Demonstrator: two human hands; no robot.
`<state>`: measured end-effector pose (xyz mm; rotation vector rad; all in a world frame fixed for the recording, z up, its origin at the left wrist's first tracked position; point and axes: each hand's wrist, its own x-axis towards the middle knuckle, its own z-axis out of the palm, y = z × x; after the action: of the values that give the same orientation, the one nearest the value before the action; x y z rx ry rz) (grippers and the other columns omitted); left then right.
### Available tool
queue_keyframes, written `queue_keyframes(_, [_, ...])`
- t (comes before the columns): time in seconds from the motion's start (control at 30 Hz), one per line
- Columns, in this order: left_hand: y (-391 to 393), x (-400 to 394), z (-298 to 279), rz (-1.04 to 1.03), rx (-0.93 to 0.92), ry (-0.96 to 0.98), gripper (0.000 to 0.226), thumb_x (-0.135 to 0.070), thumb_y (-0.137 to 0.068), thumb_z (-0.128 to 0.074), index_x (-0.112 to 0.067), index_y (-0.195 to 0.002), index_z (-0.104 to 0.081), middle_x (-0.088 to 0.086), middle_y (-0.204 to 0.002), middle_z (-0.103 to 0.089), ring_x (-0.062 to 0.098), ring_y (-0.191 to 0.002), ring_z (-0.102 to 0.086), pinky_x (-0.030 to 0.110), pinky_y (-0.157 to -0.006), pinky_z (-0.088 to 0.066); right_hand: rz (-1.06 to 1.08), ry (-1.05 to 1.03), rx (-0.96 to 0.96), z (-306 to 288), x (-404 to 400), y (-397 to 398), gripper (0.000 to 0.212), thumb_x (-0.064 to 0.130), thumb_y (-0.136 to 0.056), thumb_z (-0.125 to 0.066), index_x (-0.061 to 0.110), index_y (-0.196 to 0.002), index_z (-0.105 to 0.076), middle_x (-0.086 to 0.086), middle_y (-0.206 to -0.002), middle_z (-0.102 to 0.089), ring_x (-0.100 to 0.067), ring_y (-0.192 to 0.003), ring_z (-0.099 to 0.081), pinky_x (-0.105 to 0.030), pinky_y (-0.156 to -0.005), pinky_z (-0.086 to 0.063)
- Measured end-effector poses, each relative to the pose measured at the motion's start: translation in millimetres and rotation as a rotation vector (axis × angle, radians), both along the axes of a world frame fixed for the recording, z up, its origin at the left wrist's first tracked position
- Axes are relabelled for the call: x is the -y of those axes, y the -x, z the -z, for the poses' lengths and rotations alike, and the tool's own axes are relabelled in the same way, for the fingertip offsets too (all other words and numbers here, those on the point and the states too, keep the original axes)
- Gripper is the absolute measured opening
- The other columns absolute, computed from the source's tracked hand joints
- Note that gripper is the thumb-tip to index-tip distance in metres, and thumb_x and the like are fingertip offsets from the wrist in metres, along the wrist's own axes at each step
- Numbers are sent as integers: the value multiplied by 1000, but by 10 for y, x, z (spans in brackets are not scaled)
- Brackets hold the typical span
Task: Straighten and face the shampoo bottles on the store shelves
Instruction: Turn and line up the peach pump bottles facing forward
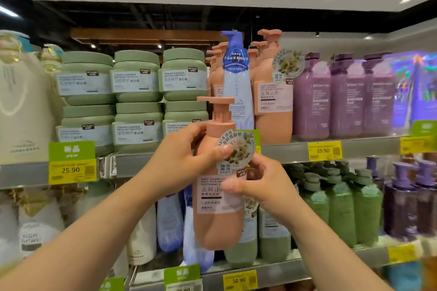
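Note:
I hold a salmon-pink pump shampoo bottle upright in the air in front of the shelves, its label facing me. My left hand grips its shoulder from the left, thumb on the round sticker. My right hand grips its right side, thumb across the label. Behind it on the upper shelf stands a row of matching pink bottles, with a blue-topped clear bottle in front of them.
Green jars are stacked at upper left, purple bottles at upper right. The lower shelf carries green pump bottles, dark purple ones, pale blue pouches and white bottles. Yellow price tags line the shelf edges.

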<state>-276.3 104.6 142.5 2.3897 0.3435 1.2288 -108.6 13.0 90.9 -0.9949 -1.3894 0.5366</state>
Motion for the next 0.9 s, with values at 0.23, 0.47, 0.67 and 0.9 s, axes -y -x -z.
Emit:
queue_keyframes(0.23, [-326,0,-293,84,15,117,57,-62,-71,-69,-30,-118,-64,-11,-107,-73,7,-96,-70,41,-81,-58,27,-27,-62,-266,102,-211,45,19,-58,-89,21,-101,-75,-6,-104,-77,-26,-99,-73,-39,-84,-59])
queue_keyframes(0.47, [-543,57,-527,133,37,151,40,-50,-79,-74,-30,-112,-65,-7,-100,-75,10,-87,-72,42,-76,-60,83,-39,-95,-483,176,-363,35,13,-60,-85,20,-93,-77,-8,-100,-78,-30,-95,-74,-47,-83,-60])
queue_keyframes(0.67, [-688,46,-629,160,129,159,57,-71,-76,-59,-23,-105,-67,1,-97,-74,15,-87,-72,36,-74,-59,83,-35,-93,-632,245,-498,37,14,-61,-83,13,-96,-74,-9,-99,-78,-25,-88,-75,-37,-66,-60])
queue_keyframes(0.9, [-888,-201,-696,-274,319,-86,50,-41,-88,-68,-19,-131,-56,-2,-126,-61,11,-113,-57,36,-95,-51,109,-49,-139,-706,343,-704,33,8,-58,-84,15,-90,-76,-8,-95,-78,-22,-82,-76,-31,-61,-60])
